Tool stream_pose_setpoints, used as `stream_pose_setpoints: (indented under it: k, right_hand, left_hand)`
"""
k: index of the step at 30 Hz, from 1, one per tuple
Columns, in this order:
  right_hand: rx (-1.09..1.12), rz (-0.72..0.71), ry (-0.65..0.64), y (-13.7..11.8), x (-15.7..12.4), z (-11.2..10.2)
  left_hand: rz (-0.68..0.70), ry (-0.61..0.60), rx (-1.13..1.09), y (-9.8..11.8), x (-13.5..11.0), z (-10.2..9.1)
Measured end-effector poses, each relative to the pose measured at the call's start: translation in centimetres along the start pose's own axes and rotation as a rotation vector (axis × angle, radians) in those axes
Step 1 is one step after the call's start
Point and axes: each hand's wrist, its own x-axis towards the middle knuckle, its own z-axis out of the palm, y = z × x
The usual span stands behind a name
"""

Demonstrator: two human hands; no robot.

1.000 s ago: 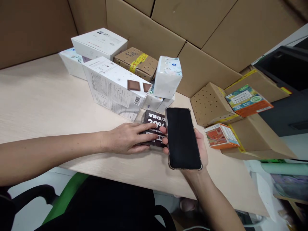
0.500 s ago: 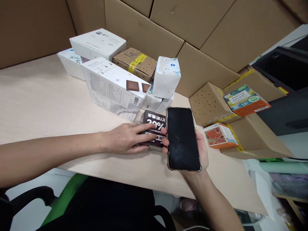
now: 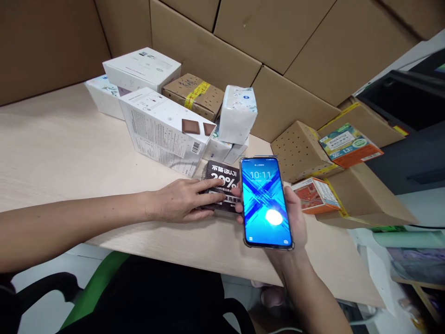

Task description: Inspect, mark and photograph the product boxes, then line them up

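Brown cardboard panels [image 3: 208, 41] back a pale wood-grain desk [image 3: 62, 153]. The left forearm [image 3: 76, 227] crosses its near side almost level, the wrist nearly straight; the right forearm [image 3: 313, 283] slants up and leftward from the lower right. Beyond the left hand stands a white carton printed with chocolate squares [image 3: 156, 130]. The left hand [image 3: 175, 202] is palm down, its fingers loosely spread and extended, the foremost two lying over a dark BUJI box without gripping around it. The right hand [image 3: 297, 218] is turned palm up and clasped on a smartphone [image 3: 266, 199], fingertips curled around the left edge, thumb along the right. The hands are apart, though near each other. The smartphone tilts up, its lit blue screen reading 10:11. The BUJI box [image 3: 225, 174] sits on the desk between the hands, partly covered by the left hand's fingers.
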Motion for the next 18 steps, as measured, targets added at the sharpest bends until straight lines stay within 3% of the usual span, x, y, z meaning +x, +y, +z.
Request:
stream_pose_setpoints:
  k: [5,9,13,18]
  right_hand:
    - [-0.302,-0.161,0.344,-1.7,-5.4,-3.6]
    - [-1.036,-0.154,0.530,-2.4,-10.1,-9.1]
    - [-1.600,-0.185,0.477,-1.6,-12.1,-13.8]
    - [-1.756,-0.209,0.416,-0.1,-11.8,-16.9]
  left_hand:
    - [0.018,0.002,0.069,0.1,-0.1,-0.1]
    - [0.042,0.020,0.083,0.1,-0.1,0.0]
    - [0.053,0.030,0.103,-0.1,-0.1,0.3]
    - [0.075,0.091,0.115,-0.5,0.1,0.1]
